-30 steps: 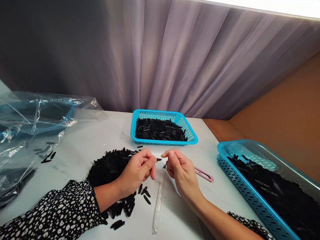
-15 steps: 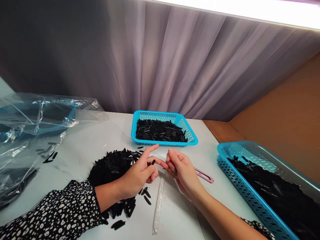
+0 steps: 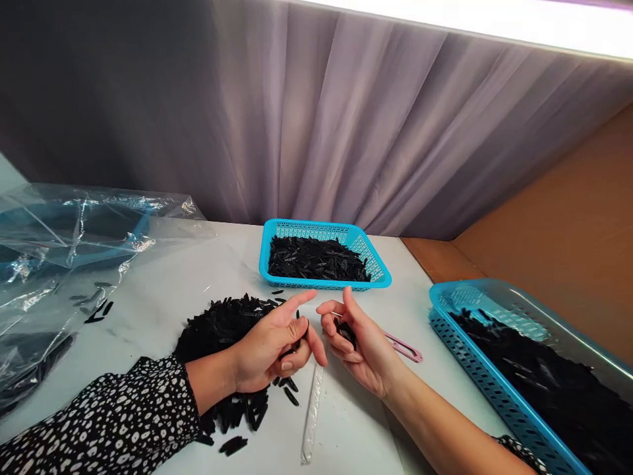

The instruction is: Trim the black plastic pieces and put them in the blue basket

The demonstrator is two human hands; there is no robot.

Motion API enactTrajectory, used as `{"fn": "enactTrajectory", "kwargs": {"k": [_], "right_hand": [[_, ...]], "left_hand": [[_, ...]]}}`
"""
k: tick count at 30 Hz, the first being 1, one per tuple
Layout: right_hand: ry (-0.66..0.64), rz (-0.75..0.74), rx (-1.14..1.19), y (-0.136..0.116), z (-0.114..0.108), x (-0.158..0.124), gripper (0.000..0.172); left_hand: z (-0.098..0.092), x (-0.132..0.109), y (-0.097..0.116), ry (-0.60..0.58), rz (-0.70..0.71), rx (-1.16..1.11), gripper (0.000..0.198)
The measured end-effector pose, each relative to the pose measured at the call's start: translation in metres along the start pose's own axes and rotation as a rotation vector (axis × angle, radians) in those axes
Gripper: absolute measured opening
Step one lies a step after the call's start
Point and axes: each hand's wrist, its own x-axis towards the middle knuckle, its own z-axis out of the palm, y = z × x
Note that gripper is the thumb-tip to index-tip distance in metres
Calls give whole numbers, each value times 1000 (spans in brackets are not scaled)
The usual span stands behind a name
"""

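Note:
My left hand [image 3: 277, 346] has its thumb and fingers curled round several small, dark, elongated black pieces [image 3: 297, 343], with the index finger stretched out. Facing it, my right hand [image 3: 359, 343] is cupped, and more black pieces [image 3: 345, 332] lie in its curled fingers while the thumb points up. The two hands are close but apart, above the white table. Under and behind my left wrist spreads a loose pile of the same black pieces [image 3: 222, 326]. A slim stick in white, shiny wrapping [image 3: 312, 419] lies just below the hands.
Beyond the hands stands a blue basket [image 3: 382, 274] holding black pieces. A larger blue basket [image 3: 494, 386], partly under clear plastic, is at the right with more. Beside my right wrist lies a pink slotted handle [image 3: 408, 349]. Clear plastic sheeting [image 3: 173, 218] covers the left side.
My right hand has turned and opened from a closed pinch, showing black pieces in it. My left fingers have curled further round their pieces. The baskets and pile have not moved.

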Motion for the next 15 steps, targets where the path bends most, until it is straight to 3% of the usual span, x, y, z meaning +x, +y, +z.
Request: {"fn": "enactTrajectory", "kwargs": {"k": [6, 9, 15], "right_hand": [[-156, -171, -372, 5, 6, -7, 34], [-109, -264, -433, 6, 7, -9, 25], [17, -276, -334, 10, 3, -4, 27]], "left_hand": [[-5, 1, -6, -8, -24, 15, 88], [-5, 2, -8, 17, 1, 45, 80], [2, 2, -5, 75, 83, 107, 52]]}}
